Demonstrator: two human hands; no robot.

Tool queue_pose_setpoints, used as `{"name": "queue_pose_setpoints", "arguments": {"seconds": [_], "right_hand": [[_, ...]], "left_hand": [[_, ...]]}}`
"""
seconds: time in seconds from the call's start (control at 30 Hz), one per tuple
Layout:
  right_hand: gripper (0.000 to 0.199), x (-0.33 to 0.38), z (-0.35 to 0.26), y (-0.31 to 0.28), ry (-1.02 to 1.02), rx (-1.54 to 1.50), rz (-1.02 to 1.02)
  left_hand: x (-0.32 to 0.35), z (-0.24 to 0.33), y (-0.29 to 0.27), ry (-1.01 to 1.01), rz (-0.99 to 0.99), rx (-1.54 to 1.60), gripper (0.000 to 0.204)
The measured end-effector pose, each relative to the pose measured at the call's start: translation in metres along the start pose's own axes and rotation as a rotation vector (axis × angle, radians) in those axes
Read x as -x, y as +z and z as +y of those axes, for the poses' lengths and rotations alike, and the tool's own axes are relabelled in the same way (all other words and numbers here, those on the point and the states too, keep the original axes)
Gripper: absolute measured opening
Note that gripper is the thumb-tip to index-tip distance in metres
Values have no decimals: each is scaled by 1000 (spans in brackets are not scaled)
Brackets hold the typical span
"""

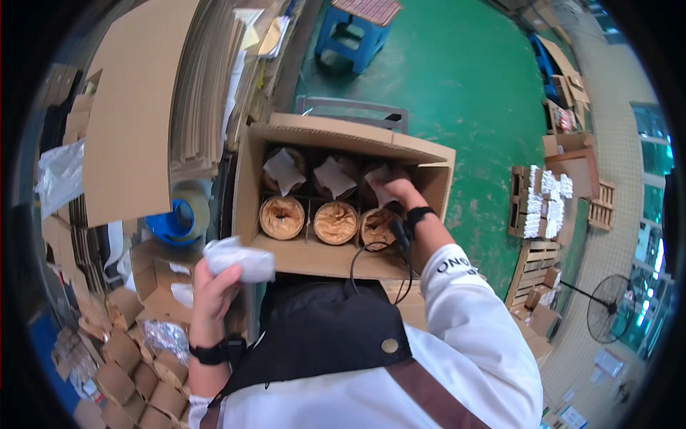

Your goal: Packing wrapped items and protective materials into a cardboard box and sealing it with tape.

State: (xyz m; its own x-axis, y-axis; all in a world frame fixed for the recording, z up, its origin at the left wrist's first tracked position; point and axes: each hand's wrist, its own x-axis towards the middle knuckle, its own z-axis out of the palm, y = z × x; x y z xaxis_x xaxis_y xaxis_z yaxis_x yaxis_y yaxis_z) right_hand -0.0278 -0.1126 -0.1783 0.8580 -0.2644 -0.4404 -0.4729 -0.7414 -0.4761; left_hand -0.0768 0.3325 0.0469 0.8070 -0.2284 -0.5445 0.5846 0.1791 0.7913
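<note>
Three white paper packets (284, 171) in far row, three round brown-paper-filled tubs (336, 223) without; our left hand (216, 286) clasps more, our right hand (401, 189), hold unclear.

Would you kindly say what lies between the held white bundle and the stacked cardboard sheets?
The head view shows a tape roll and blue dispenser between the held bundle and the sheets.

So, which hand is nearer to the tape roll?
Left. The left hand, holding a white bundle, is near the tape roll, to its lower right in the picture; the right hand reaches into the box, farther away.
</note>
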Motion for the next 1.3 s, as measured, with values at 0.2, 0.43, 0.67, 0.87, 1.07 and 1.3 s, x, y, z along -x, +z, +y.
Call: {"name": "queue_pose_setpoints", "arguments": {"seconds": [0.2, 0.43, 0.67, 0.87, 1.07, 1.3], "right_hand": [[65, 80, -168, -18, -476, -550, -513], [62, 75, -206, 98, -299, -179, -1076], [45, 81, -251, 122, -602, 609, -574], [13, 196, -434, 56, -1363, -115, -748], [42, 234, -509, 180, -1721, 1388, -210], [36, 217, -504, 180, -1555, 1133, -609]], "left_hand": [[-36, -28, 42, -276, -94, -152, 37], [12, -27, 21, -399, 133, 174, 32], [109, -27, -111, -30, 615, -867, 32], [89, -41, -187, -11, 635, -1694, 65], [71, -42, -210, -122, 351, -1426, 82], [76, -44, -220, 82, 243, -1326, 86]]}}
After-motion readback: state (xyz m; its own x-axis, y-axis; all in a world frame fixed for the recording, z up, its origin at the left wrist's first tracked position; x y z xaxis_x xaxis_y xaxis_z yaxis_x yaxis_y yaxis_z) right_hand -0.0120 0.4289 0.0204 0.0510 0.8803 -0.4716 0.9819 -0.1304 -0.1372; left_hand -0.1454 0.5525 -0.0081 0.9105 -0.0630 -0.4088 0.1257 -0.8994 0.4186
